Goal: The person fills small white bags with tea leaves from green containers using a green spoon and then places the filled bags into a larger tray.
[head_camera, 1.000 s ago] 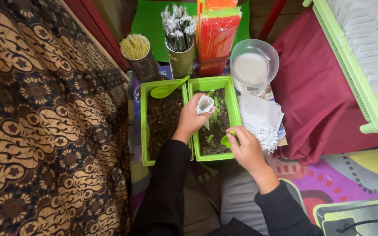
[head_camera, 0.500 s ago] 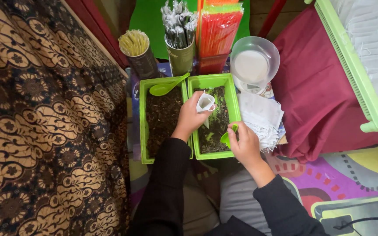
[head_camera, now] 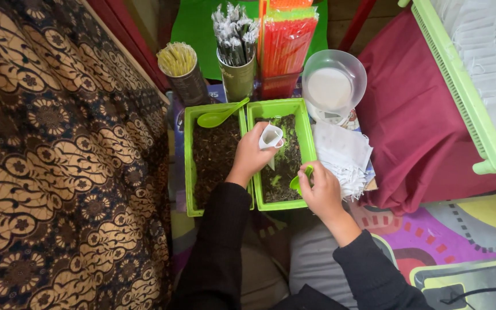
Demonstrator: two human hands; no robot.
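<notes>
My left hand holds a small white paper bag with its mouth open, above the right green tray of dark loose material. My right hand grips a small green spoon, its bowl down at the material near the tray's front right. A second green tray with the same dark material stands to the left. A larger green spoon lies across its far end.
A stack of white paper bags lies right of the trays. Behind stand a clear bowl on a scale, cups of wrapped sticks and red straws. A patterned cloth fills the left; a green basket sits on red cloth at right.
My right hand with the small spoon has shifted slightly up toward the tray's middle over the last second. My left hand and the bag have hardly moved.
</notes>
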